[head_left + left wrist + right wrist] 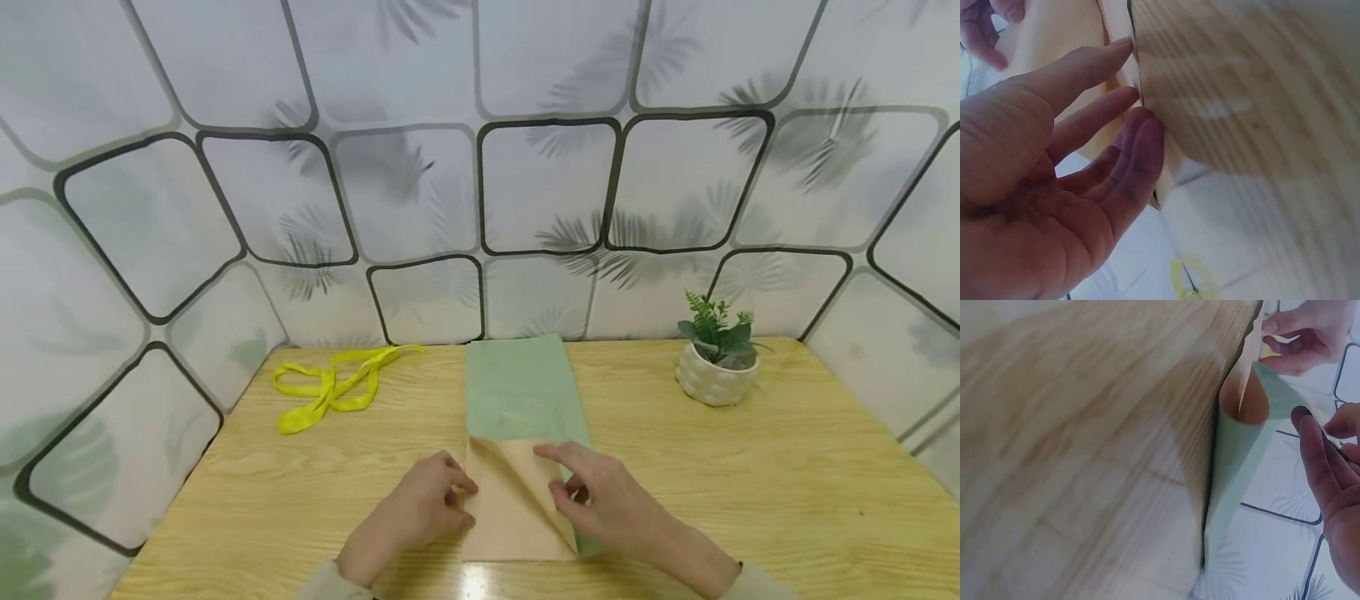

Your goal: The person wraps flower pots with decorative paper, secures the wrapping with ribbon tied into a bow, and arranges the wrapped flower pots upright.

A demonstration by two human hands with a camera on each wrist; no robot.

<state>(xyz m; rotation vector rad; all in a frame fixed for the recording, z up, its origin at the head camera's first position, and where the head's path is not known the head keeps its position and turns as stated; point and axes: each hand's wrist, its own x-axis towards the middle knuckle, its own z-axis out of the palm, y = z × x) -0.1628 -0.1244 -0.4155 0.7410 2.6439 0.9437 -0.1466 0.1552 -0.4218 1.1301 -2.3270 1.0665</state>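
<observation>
A sheet of paper [517, 383], green on one face and tan on the other, lies on the table with its tan part [498, 517] toward me. Its tan layer lifts along a diagonal, and in the right wrist view it curves into an open green-and-tan tube [1242, 434]. My left hand [427, 504] rests at the paper's left edge; in the left wrist view its fingertips [1147, 128] touch that edge, thumb apart. At the right side, my right hand [603, 496] holds the raised flap between thumb and fingers. The right wrist view has this hand [1335, 487] at the flap's green corner.
A bright yellow ribbon [326, 392] lies in loops at the table's back left. At the back right stands a white pot with a green plant [716, 367]. Patterned cloth [420, 192] walls the wooden table [750, 475] behind and at the sides.
</observation>
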